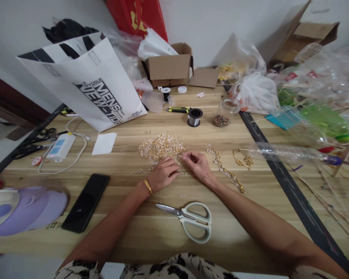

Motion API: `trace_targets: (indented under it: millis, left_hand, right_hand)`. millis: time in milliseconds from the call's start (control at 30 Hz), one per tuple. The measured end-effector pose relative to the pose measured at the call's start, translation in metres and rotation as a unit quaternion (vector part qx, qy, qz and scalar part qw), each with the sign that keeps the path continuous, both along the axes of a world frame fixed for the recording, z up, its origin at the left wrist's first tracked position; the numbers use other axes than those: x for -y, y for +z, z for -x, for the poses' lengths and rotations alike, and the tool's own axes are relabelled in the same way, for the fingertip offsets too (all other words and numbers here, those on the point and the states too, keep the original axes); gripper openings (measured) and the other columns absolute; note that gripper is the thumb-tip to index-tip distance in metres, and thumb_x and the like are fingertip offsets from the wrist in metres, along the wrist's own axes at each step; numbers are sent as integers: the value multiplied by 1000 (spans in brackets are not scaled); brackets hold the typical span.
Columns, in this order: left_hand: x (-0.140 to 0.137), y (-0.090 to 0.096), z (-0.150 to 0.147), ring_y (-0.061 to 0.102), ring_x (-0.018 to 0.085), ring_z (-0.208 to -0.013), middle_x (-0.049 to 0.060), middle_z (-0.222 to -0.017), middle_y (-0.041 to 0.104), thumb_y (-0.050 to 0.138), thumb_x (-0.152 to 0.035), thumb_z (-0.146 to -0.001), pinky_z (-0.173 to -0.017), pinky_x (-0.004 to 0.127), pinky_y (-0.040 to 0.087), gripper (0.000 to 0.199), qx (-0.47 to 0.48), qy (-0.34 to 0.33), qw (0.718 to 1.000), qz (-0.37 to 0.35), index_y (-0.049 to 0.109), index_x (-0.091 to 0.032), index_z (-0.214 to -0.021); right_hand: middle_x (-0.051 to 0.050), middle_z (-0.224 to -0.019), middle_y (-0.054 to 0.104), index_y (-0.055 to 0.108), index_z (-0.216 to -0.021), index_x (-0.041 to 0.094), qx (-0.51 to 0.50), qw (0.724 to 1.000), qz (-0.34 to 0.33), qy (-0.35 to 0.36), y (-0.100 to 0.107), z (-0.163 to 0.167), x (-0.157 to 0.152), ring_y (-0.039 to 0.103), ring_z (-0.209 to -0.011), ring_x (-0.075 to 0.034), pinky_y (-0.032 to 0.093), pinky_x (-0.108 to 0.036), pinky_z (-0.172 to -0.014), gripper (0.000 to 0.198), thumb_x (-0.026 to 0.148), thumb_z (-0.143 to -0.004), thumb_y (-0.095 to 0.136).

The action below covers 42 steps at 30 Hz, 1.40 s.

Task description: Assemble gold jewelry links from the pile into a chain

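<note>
A loose pile of small gold and clear beads [162, 146] lies on the wooden table. Over its near edge is my left hand [164, 172], with a gold bracelet at the wrist; its fingers are curled together around something too small to name. My right hand [200, 166] is just right of the pile, thumb and forefinger pinched, the object between them hidden. Beaded chains [225, 170] lie right of my right hand, with a gold chain piece [243, 159] farther out. White-handled scissors [189, 219] rest closer to me, below a few loose beads [181, 195].
Behind the pile stand a wire spool [194, 117], a yellow-black cutter [178, 110] and a glass jar of beads [224, 116]. To the left are a phone [85, 202], a power strip [61, 147] and a white paper bag [87, 81]. Plastic bottles [331, 73] crowd the right.
</note>
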State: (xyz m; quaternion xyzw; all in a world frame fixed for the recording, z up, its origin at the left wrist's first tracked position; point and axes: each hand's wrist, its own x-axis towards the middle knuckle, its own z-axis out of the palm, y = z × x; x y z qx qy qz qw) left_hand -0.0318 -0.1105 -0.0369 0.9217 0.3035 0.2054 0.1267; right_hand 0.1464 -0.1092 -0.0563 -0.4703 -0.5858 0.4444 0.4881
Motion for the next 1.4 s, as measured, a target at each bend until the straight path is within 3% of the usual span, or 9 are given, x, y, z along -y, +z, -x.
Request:
trace_targets:
  millis: [200, 433, 933, 1400]
  left_hand:
    - [8, 0, -8, 47, 20, -93, 6, -86, 56, 51, -22, -87, -84, 36, 44, 15, -41, -18, 998, -42, 63, -17, -93]
    - [12, -1, -15, 45, 20, -87, 6, -83, 52, 48, -21, -88, -80, 35, 44, 17, -80, -22, 995, -63, 61, -15, -80]
    - [3, 1, -3, 47, 17, -86, 5, -76, 57, 47, -12, -86, -80, 30, 42, 17, -29, -35, 999, 18, 58, -15, -74]
    - [-5, 10, 7, 50, 16, -80, 4, -74, 60, 49, -14, -86, -77, 28, 43, 14, -9, -45, 998, 53, 60, -15, -76]
  right_hand:
    - [0, -65, 56, 60, -76, 14, 10, 1000, -2, 0, -1, 1, 0, 48, -56, -11, 40, -22, -53, 20, 34, -78, 56]
    - [1, -65, 55, 60, -77, 14, 8, 1000, -3, -2, -2, 1, 0, 48, -57, -11, 39, -21, -53, 20, 34, -78, 57]
    - [2, -65, 53, 59, -77, 16, 50, 997, -53, 25, -5, 1, 4, 47, -57, -10, 37, -21, -52, 12, 27, -80, 55]
    - [0, -67, 54, 59, -76, 16, 62, 996, -38, 43, 5, 2, 14, 47, -58, -11, 37, -22, -53, 17, 32, -82, 55]
